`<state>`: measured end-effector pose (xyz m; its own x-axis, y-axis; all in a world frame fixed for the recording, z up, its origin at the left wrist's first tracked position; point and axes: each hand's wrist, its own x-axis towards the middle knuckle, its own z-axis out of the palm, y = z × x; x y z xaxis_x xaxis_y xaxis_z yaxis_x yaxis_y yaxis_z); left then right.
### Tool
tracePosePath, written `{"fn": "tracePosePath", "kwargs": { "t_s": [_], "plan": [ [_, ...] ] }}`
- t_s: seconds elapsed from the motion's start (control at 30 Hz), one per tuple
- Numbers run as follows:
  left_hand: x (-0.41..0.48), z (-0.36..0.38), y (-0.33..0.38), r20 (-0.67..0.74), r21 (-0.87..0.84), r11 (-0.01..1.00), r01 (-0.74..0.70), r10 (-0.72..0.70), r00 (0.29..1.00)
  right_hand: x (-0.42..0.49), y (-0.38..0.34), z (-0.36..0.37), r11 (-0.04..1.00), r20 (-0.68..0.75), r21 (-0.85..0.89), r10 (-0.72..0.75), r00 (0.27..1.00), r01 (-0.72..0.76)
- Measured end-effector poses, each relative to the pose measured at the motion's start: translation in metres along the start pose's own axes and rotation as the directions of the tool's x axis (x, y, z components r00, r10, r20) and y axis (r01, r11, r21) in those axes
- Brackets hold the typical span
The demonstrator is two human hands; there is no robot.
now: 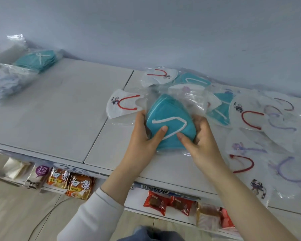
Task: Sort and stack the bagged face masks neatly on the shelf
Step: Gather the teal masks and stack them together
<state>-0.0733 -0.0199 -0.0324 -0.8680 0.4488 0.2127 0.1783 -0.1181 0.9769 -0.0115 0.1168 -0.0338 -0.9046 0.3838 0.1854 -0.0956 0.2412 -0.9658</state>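
The white shelf [59, 110] carries everything. Right of the teal bundle [169, 122] and behind it lies the unsorted heap [250, 119]: bagged white masks with red or purple loops, and a few teal ones, overlapping at all angles. Far left of the bundle, against the wall, sits a teal stack [36, 60], with a pale stack [5, 82] just in front of it.

The bundle, several bagged teal masks, lies near the shelf's front edge between both hands. The left hand [142, 136] grips its left side and the right hand [200, 136] its right, thumbs pressed on top and fingers [140, 117] curled round the edges.

The step looks like squaring up one colour's bundle. The next move probably calls for carrying it, held level so the slippery bags don't slide apart, over to the teal stack and setting it down aligned.

Below the bundle and to its left, on the lower shelf, orange noodle packets [80, 186] read "白象" and a purple packet [42, 171] reads "3+2". The writing on the red packs [156, 202] is too small to read.
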Motion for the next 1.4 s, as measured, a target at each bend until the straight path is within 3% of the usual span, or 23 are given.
{"fn": "tracePosePath", "kwargs": {
  "t_s": [0.17,0.3,0.4,0.53,0.63,0.7,0.83,0.9,1.03,1.2,1.4],
  "plan": [
    [-0.01,-0.015,0.017,-0.068,0.039,0.999,-0.001,0.004,0.998,-0.006,-0.017,0.012,0.996,0.02,0.065,0.056,0.998,-0.057],
    [-0.032,-0.041,0.033,-0.153,-0.127,0.991,0.029,-0.049,0.987,-0.02,-0.045,0.031,0.962,0.169,0.223,0.122,0.978,-0.159],
    [-0.063,-0.063,0.032,-0.276,-0.265,0.962,0.064,-0.14,0.951,-0.036,-0.05,0.052,0.955,0.32,0.165,0.183,0.93,-0.245],
    [-0.119,-0.095,0.016,-0.392,-0.31,0.94,0.14,-0.26,0.882,-0.067,-0.032,0.097,0.956,0.364,0.032,0.26,0.894,-0.291],
    [-0.167,-0.131,0.008,-0.397,-0.297,0.936,0.189,-0.301,0.867,-0.098,-0.015,0.139,0.945,0.417,-0.057,0.317,0.852,-0.323],
    [-0.204,-0.16,-0.003,-0.43,-0.297,0.92,0.255,-0.367,0.825,-0.121,-0.004,0.172,0.915,0.482,-0.095,0.387,0.787,-0.392],
    [-0.277,-0.223,-0.036,-0.585,-0.307,0.863,0.401,-0.503,0.636,-0.169,0.016,0.25,0.87,0.577,-0.233,0.484,0.658,-0.435],
    [-0.315,-0.26,-0.049,-0.604,-0.38,0.809,0.449,-0.584,0.542,-0.199,0.024,0.296,0.803,0.593,-0.265,0.572,0.566,-0.534],
    [-0.392,-0.325,-0.06,-0.635,-0.521,0.741,0.425,-0.668,0.387,-0.257,0.032,0.383,0.622,0.629,-0.3,0.699,0.34,-0.723],
    [-0.47,-0.389,-0.071,-0.647,-0.654,0.676,0.34,-0.732,0.212,-0.296,0.037,0.47,0.568,0.732,-0.432,0.675,0.096,-0.7],
    [-0.504,-0.434,-0.085,-0.61,-0.751,0.614,0.243,-0.786,0.103,-0.308,0.049,0.546,0.549,0.707,-0.542,0.707,0.008,-0.636]
  ]
}}
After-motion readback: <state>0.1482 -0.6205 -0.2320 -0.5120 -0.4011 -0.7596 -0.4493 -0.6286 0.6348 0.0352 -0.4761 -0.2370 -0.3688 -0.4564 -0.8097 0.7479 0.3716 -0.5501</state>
